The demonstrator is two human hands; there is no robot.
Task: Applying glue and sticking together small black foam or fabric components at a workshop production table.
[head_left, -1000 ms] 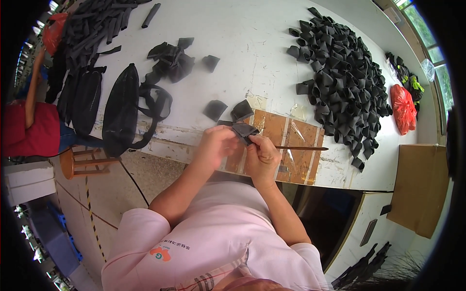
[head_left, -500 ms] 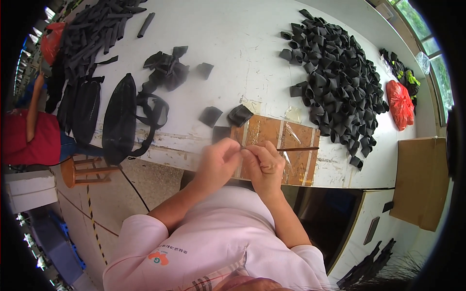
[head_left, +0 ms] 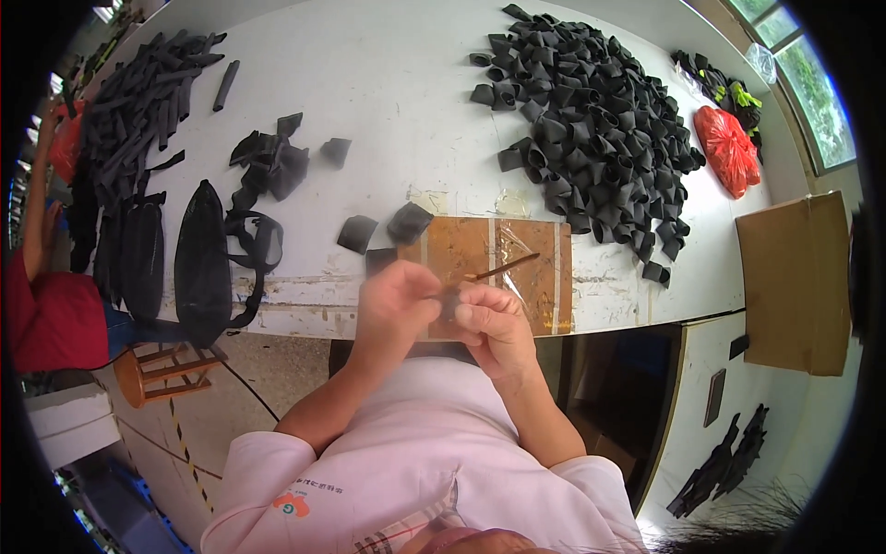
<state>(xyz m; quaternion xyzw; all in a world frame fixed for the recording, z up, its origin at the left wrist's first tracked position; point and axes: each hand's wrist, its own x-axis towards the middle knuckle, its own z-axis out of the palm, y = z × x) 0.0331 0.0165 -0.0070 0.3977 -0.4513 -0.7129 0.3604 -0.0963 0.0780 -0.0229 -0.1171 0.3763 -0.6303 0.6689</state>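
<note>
"While the left hand (head_left: 395, 303) and right hand (head_left: 501, 325) nearly meet, where's the small dark piece (head_left: 450, 305)?"
"Between their fingertips, blurred: right pinching it, left alongside, grip unclear, over the brown board (head_left: 461, 240)."

Over a brown board (head_left: 546, 242), the left hand (head_left: 395, 307) and right hand (head_left: 498, 325) nearly meet around a small dark piece (head_left: 449, 305), blocking the approach from the table's near edge. A slim dark stick (head_left: 506, 268) slants just beyond the right hand, while three black pieces (head_left: 357, 234) crowd the board's far left corner. Beyond, a wide lane of white tabletop (head_left: 415, 111) opens between a dense heap of black loops (head_left: 591, 138) at right and a loose black cluster (head_left: 277, 164) at left. A narrower gap parts that cluster from a pile of black strips (head_left: 138, 103); a red bag (head_left: 729, 152) hems the heap's outer side.
</note>
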